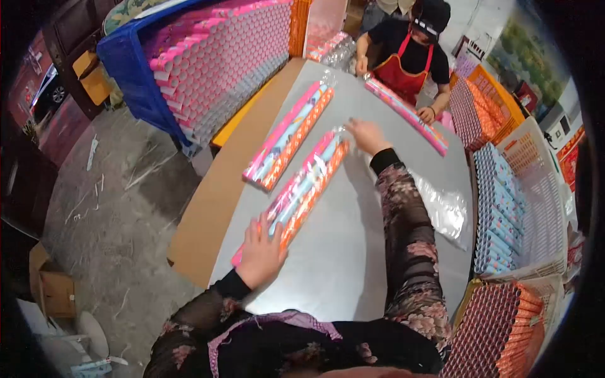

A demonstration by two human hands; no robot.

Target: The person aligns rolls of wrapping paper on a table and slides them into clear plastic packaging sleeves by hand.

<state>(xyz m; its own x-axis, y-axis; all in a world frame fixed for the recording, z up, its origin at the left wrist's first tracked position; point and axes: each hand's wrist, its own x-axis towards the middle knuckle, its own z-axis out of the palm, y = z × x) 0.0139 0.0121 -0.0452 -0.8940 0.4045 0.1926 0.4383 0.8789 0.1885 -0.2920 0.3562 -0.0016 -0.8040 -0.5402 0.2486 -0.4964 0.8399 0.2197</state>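
A clear-wrapped pack of gift wrap rolls (302, 189) in pink, light blue and orange lies slantwise on the grey table. My left hand (259, 257) rests on its near end, palm down with fingers spread flat over the film. Beside the pack's far end is my right hand (368, 135), its fingers stretched toward the gathered plastic tip and partly apart. Whether they touch the film I cannot tell. Another wrapped pack (288, 135) of the same colours lies parallel, just to the left.
Across the table (334, 264), a co-worker in a red apron (403, 69) handles a third pack (406, 115). Clear plastic bags (444, 211) lie at the right. A blue crate (129, 82) of pink rolls stands left; a white crate (542, 189) and other rolls (498, 327) line the right side.
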